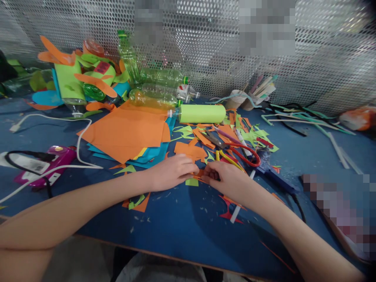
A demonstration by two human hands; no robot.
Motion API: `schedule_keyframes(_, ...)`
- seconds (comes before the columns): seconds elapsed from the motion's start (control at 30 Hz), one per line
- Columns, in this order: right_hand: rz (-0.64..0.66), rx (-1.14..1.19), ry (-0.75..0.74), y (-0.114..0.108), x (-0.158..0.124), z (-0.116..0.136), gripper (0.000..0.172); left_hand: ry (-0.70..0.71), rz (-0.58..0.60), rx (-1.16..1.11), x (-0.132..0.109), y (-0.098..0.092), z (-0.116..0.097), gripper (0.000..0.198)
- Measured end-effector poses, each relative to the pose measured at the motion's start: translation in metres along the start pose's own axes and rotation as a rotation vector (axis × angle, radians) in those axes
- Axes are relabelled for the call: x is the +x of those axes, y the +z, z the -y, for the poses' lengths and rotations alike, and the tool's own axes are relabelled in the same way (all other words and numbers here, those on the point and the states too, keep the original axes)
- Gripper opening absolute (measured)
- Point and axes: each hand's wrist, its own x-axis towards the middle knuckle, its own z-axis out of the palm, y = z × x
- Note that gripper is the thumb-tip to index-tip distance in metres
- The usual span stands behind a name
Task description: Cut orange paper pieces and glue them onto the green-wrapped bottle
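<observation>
Near the middle of the blue table (176, 223), both my hands meet at a small orange piece of paper (200, 174). My left hand (173, 172) has its fingertips closed on the paper's left end. At the other end, my right hand (225, 176) pinches it between thumb and fingers. Just under the orange piece lies a small light green paper square (192, 182). A cut orange paper shape (190, 150) rests beyond my fingers. Red-handled scissors (243, 147) and a yellow-handled tool (232, 159) lie close to my right hand.
A stack of orange sheets (126, 131) is at left, behind it plastic bottles (158, 96). One bottle wrapped in green paper (202, 113) lies among scraps. A blue glue gun (276, 176) sits right. A magenta box (48, 166) with cables lies left. Perforated metal (205, 47) stands behind.
</observation>
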Motion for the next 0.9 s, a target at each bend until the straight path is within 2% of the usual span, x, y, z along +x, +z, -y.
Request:
schedule_keyframes(0.23, 0.014, 0.058, -0.017, 0.0012, 0.0003, -0.0027, 0.006, 0.041, 0.012, 0.11, -0.0029, 0.0004, 0.0027, 0.026)
schedule_keyframes(0.4, 0.04, 0.127, -0.076, -0.0038, 0.0004, -0.0014, 0.007, 0.029, 0.004, 0.014, -0.003, -0.0007, 0.0044, 0.024)
schedule_keyframes(0.67, 0.021, 0.049, -0.164, -0.0015, -0.0003, -0.0048, 0.004, -0.049, -0.011, -0.073, -0.0019, -0.0006, 0.0032, 0.019)
schedule_keyframes(0.9, -0.044, -0.204, -0.283, 0.0016, -0.0051, 0.0009, 0.012, -0.037, 0.01, -0.042, -0.0016, 0.0003, 0.004, 0.018)
